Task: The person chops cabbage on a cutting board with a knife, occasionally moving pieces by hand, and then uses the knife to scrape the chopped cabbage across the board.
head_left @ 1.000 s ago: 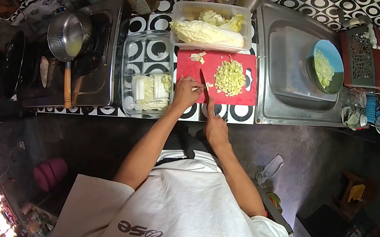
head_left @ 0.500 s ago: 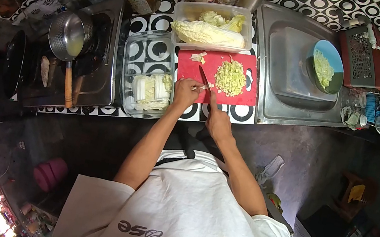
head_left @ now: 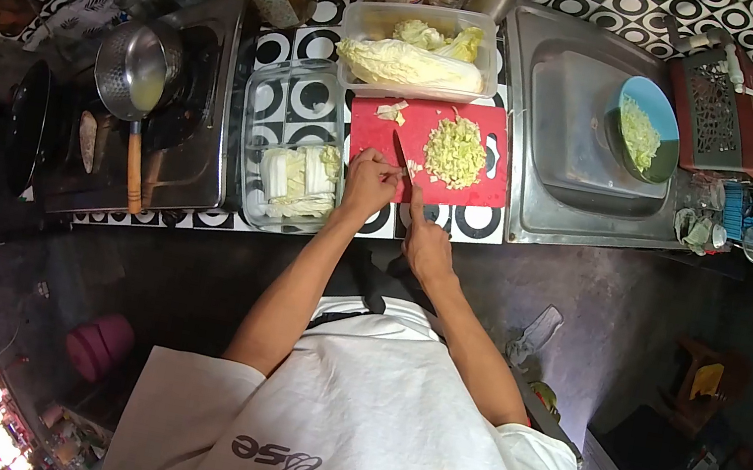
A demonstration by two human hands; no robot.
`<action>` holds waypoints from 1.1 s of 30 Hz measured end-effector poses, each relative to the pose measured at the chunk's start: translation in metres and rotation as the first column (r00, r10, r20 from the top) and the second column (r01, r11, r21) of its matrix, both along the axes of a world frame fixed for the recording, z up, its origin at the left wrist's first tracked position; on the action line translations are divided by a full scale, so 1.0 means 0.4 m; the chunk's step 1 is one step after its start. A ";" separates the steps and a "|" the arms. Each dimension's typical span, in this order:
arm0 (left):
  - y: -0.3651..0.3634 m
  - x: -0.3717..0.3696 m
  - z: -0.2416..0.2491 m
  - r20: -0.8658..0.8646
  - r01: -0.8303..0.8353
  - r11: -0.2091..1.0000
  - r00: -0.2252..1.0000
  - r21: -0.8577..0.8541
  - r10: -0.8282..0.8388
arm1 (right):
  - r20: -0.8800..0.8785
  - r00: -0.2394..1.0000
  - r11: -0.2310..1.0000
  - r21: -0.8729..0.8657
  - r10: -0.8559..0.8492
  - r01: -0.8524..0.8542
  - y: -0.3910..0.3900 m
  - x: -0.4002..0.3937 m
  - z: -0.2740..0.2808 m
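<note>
On the red cutting board (head_left: pixel 370 128), my right hand (head_left: pixel 428 246) grips a knife (head_left: pixel 401 150), its index finger stretched along the top of the blade. The blade slants away to the upper left. My left hand (head_left: pixel 369 183) is at the board's near left part, fingers bent together beside the blade on a small pale piece of cabbage, mostly hidden by the fingertips. Small cut bits (head_left: pixel 412 168) lie just right of the blade. A heap of chopped cabbage (head_left: pixel 454 153) covers the board's right half, and a few scraps (head_left: pixel 392 112) are at its far left.
Behind the board stands a plastic container (head_left: pixel 359 88) of napa cabbage (head_left: pixel 411 67). To the left, a glass dish (head_left: pixel 241 201) holds cabbage pieces (head_left: pixel 299 179), beside a stove with a saucepan (head_left: pixel 131 56). At right, a blue bowl (head_left: pixel 671 116) of shredded cabbage sits in the sink (head_left: pixel 540 222).
The knife and my right hand have shifted slightly left. My left fingers are drawn in a little, and the pale piece shows less than before, with small bits now right of the blade.
</note>
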State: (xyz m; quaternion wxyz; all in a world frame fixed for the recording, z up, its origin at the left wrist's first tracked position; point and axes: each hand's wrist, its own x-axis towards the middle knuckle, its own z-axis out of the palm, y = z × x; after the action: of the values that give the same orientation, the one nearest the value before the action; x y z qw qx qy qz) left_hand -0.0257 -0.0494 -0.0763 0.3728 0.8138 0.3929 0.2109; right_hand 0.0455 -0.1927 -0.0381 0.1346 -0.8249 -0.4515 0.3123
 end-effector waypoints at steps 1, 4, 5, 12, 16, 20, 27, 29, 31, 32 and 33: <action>-0.001 0.000 0.001 -0.003 0.005 1.000 1.000 0.011 -0.005 | 0.008 1.000 1.000 0.023 0.003 -0.003 0.005 0.002 0.000; 0.001 -0.004 0.001 0.010 -0.005 1.000 1.000 0.005 0.005 | -0.014 1.000 1.000 -0.020 -0.011 0.010 -0.015 -0.001 0.014; 0.000 -0.002 -0.001 0.030 -0.015 1.000 0.999 -0.014 0.015 | -0.012 1.000 1.000 -0.021 -0.008 0.008 -0.021 0.000 0.015; 0.008 -0.001 0.005 0.014 -0.005 0.998 1.000 -0.064 0.006 | -0.046 0.999 0.998 -0.060 -0.016 0.013 0.041 0.031 0.099; 0.010 -0.001 -0.002 0.024 -0.013 0.998 1.000 -0.059 0.014 | -0.069 0.997 0.999 -0.028 -0.025 0.023 0.046 0.014 0.128; 0.010 0.000 -0.007 0.018 -0.034 0.995 0.999 -0.098 0.036 | -0.020 0.999 0.996 -0.089 -0.025 0.023 0.018 -0.015 0.084; 0.000 0.002 0.005 0.003 -0.020 1.000 1.000 -0.012 0.020 | 0.056 0.998 0.999 -0.031 0.029 -0.027 0.022 0.012 0.014; 0.005 0.002 0.004 0.006 -0.008 1.000 1.000 -0.010 0.008 | -0.002 0.999 0.999 0.005 0.048 -0.048 0.007 0.015 0.015; 0.003 -0.001 0.003 0.007 -0.001 1.000 1.000 -0.019 0.001 | 0.006 1.000 1.000 0.015 0.026 -0.026 -0.013 0.005 0.010; 0.004 0.000 0.002 0.019 -0.011 1.000 1.000 -0.028 0.011 | 0.011 1.000 1.000 0.015 0.003 -0.004 -0.020 0.004 0.008; 0.006 0.002 0.003 0.031 -0.020 0.999 0.999 -0.035 0.021 | 0.016 1.000 1.000 0.016 -0.019 0.019 -0.019 0.005 0.015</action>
State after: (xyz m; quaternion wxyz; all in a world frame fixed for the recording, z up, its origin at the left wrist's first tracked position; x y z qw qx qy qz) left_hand -0.0248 -0.0469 -0.0750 0.3908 0.7996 0.3990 0.2207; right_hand 0.0474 -0.2004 -0.0320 0.1405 -0.8305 -0.4473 0.3007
